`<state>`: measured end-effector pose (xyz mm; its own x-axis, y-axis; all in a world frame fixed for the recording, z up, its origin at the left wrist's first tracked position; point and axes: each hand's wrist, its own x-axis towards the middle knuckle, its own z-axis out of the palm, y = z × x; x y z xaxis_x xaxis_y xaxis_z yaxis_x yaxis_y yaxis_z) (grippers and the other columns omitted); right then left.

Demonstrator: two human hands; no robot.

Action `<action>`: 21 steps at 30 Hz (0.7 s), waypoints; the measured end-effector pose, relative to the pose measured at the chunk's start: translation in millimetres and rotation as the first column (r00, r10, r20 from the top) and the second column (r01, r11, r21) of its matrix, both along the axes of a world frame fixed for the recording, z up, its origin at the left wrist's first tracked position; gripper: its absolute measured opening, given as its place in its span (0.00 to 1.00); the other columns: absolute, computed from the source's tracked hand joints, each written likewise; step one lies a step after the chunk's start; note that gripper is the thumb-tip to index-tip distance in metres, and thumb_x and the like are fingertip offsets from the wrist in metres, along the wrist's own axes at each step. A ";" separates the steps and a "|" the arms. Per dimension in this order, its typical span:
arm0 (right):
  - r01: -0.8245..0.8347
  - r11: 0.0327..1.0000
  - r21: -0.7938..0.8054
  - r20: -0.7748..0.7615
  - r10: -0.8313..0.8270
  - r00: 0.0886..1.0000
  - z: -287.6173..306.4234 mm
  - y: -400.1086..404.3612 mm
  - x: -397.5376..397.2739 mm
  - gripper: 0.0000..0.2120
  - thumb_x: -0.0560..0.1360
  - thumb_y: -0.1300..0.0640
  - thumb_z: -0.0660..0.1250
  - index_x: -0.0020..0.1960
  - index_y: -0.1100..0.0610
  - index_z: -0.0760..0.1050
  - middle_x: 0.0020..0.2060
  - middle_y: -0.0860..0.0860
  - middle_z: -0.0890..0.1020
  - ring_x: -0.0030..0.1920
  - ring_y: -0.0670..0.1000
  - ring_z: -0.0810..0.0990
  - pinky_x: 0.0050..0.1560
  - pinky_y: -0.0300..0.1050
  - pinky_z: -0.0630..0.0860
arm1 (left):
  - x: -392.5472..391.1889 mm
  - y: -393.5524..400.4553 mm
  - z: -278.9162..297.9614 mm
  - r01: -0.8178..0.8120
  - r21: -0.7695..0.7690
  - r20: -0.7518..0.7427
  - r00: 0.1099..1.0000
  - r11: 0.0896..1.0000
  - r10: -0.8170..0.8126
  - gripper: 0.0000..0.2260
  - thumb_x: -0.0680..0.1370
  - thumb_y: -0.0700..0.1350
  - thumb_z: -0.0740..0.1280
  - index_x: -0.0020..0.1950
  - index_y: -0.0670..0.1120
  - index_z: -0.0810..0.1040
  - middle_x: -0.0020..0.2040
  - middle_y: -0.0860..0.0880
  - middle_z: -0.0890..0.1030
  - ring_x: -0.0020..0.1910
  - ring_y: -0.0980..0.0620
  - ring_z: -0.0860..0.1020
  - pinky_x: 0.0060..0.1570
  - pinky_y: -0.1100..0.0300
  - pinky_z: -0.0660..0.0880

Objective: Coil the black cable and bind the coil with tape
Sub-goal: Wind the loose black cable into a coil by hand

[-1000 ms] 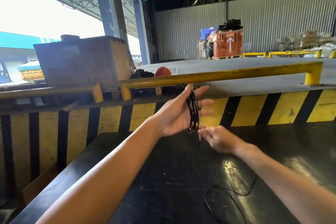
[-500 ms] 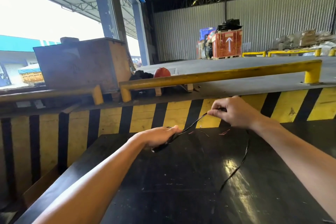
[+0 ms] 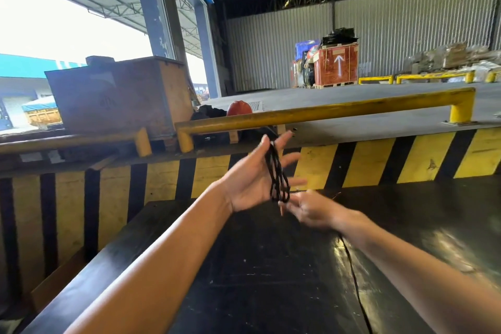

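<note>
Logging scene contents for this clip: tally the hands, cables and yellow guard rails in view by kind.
Bare hands: 2, left hand, right hand
Thin black cable: 1
Yellow tubular steel guard rails: 4, nearest
Total: 7

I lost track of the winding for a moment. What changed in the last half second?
The left hand rose from near the black table and opened upright, the black cable looped around its fingers. The right hand dropped from up by the striped wall to just under the coil, blurred in motion. The cable's loose tail still trails across the table; no tape is visible.
</note>
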<state>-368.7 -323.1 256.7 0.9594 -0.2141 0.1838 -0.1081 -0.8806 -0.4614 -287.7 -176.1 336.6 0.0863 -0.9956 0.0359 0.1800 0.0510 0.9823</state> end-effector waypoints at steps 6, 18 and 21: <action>-0.141 0.990 -0.015 -0.126 0.138 0.982 -15.2 20.8 -21.5 0.15 0.80 0.46 0.55 0.50 0.54 0.77 0.33 0.48 0.76 0.33 0.46 0.74 0.39 0.43 0.71 | 39.5 -3.5 -7.1 -0.401 -0.130 0.231 0.877 0.907 0.421 0.22 0.79 0.62 0.46 0.74 0.64 0.57 0.79 0.49 0.52 0.77 0.39 0.55 0.71 0.34 0.51; 0.226 0.958 -0.175 0.510 -0.109 0.853 69.5 -39.9 -34.1 0.11 0.76 0.50 0.66 0.49 0.58 0.80 0.36 0.50 0.81 0.33 0.48 0.77 0.32 0.35 0.68 | 23.8 11.5 -44.6 -0.186 0.521 0.621 0.752 0.833 -0.220 0.23 0.81 0.60 0.44 0.73 0.57 0.65 0.73 0.47 0.67 0.72 0.44 0.65 0.64 0.52 0.62; 0.309 0.943 -0.127 0.540 -0.196 0.819 53.9 -45.9 -23.1 0.12 0.78 0.50 0.62 0.50 0.58 0.80 0.35 0.52 0.82 0.30 0.47 0.76 0.29 0.40 0.69 | 10.1 13.5 -23.9 0.022 0.398 0.380 0.906 0.917 -0.186 0.23 0.80 0.60 0.44 0.71 0.59 0.67 0.73 0.48 0.67 0.69 0.43 0.69 0.65 0.40 0.65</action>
